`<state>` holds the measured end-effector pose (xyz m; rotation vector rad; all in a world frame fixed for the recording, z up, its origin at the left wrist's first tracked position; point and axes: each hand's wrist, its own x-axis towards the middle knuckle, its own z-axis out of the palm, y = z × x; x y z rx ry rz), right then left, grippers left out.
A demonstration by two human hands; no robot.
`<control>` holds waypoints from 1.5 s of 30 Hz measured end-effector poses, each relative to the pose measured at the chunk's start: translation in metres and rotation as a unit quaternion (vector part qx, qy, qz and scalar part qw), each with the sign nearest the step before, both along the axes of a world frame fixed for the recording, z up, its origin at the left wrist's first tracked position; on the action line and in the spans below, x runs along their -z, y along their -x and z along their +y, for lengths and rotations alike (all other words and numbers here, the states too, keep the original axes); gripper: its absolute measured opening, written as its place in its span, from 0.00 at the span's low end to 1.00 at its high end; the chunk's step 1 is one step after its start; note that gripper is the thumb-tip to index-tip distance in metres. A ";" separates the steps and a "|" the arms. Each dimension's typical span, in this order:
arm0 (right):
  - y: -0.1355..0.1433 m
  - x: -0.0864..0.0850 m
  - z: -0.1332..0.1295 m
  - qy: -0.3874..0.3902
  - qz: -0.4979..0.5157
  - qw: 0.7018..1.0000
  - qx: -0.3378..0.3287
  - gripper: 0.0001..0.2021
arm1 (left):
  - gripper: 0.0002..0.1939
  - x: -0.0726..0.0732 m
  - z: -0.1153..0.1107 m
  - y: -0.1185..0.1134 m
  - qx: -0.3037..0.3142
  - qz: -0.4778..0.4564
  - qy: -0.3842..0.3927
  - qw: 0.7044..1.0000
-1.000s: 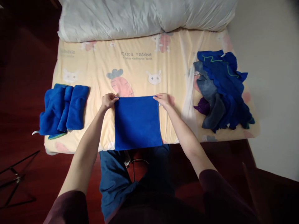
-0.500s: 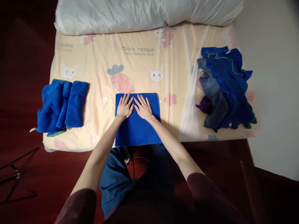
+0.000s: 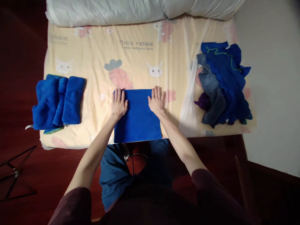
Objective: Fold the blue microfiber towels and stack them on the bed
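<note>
A blue cloth (image 3: 138, 120), flat and nearly square, lies at the front edge of the bed in front of me. My left hand (image 3: 119, 103) rests flat over its far left corner, fingers stretched out. Over the far right corner lies my right hand (image 3: 156, 99), also flat with its fingers apart. Both palms press down on the cloth and neither grips it. To the left sit folded blue cloths (image 3: 58, 103), side by side and partly overlapping. On the right is a loose heap of blue cloths (image 3: 229, 84), with a grey cloth (image 3: 212, 90) and a purple cloth (image 3: 203, 101) among them.
The bed has a yellow sheet (image 3: 93, 62) printed with rabbits and carrots. A rolled white quilt (image 3: 105, 12) runs along the far side. A white wall (image 3: 269, 93) stands at the right. Thin black stand legs (image 3: 16, 172) are on the dark red floor at the left.
My hands have slid apart from the middle of the cloth's far edge, left hand to the left corner, right hand to the right corner. The whole view has shifted slightly.
</note>
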<state>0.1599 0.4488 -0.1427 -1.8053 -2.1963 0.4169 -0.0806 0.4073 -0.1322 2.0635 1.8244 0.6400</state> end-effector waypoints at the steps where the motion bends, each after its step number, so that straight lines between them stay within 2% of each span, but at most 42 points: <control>1: 0.012 -0.003 -0.015 -0.004 0.002 1.000 -0.018 0.34 | 0.35 -0.003 -0.014 -0.011 0.023 0.007 0.001 1.000; 4: 0.046 -0.006 -0.069 0.023 0.006 0.994 -0.106 0.33 | 0.34 0.000 -0.057 -0.039 0.078 0.018 0.026 0.996; 7: 0.057 -0.002 -0.105 0.042 0.006 0.991 -0.125 0.31 | 0.34 0.011 -0.087 -0.043 0.077 0.020 0.039 0.996; 11: 0.028 0.003 -0.108 0.027 0.008 0.995 -0.095 0.30 | 0.33 0.017 -0.103 -0.012 0.040 0.027 0.035 0.998; 15: -0.018 0.002 -0.097 0.023 0.014 0.999 -0.046 0.31 | 0.35 0.013 -0.117 0.028 -0.020 0.022 0.042 0.999; 17: -0.028 0.000 -0.095 0.027 0.019 0.999 -0.033 0.31 | 0.36 0.008 -0.124 0.035 -0.041 0.021 0.048 0.998; 19: -0.024 -0.003 -0.098 0.028 0.018 0.999 -0.016 0.31 | 0.37 0.001 -0.129 0.028 -0.051 0.024 0.045 0.997; 22: 0.007 -0.007 -0.116 0.016 0.013 1.000 -0.004 0.32 | 0.38 -0.005 -0.132 -0.007 -0.017 0.028 0.029 0.999; 25: 0.043 -0.006 -0.147 0.027 0.015 0.996 -0.079 0.31 | 0.38 -0.002 -0.136 -0.041 0.061 0.027 0.032 0.997; 28: 0.050 -0.002 -0.171 0.047 0.011 0.992 -0.119 0.31 | 0.36 0.008 -0.148 -0.045 0.099 0.035 0.045 0.993; 31: 0.023 0.000 -0.181 0.043 0.004 0.994 -0.100 0.32 | 0.34 0.013 -0.168 -0.016 0.088 0.049 0.051 0.994; 34: -0.014 -0.002 -0.184 0.035 -0.003 0.997 -0.073 0.32 | 0.34 0.011 -0.187 0.017 0.059 0.054 0.053 0.995; 39: -0.054 -0.008 -0.192 0.020 0.007 0.999 -0.036 0.31 | 0.35 0.004 -0.206 0.037 0.021 0.059 0.049 0.997; 42: -0.075 -0.009 -0.199 0.013 0.065 0.997 -0.035 0.30 | 0.35 -0.001 -0.222 0.045 -0.003 0.040 0.045 0.998; 45: -0.102 -0.005 -0.216 0.012 0.207 0.978 0.020 0.27 | 0.34 0.002 -0.258 0.058 -0.030 -0.012 0.052 0.998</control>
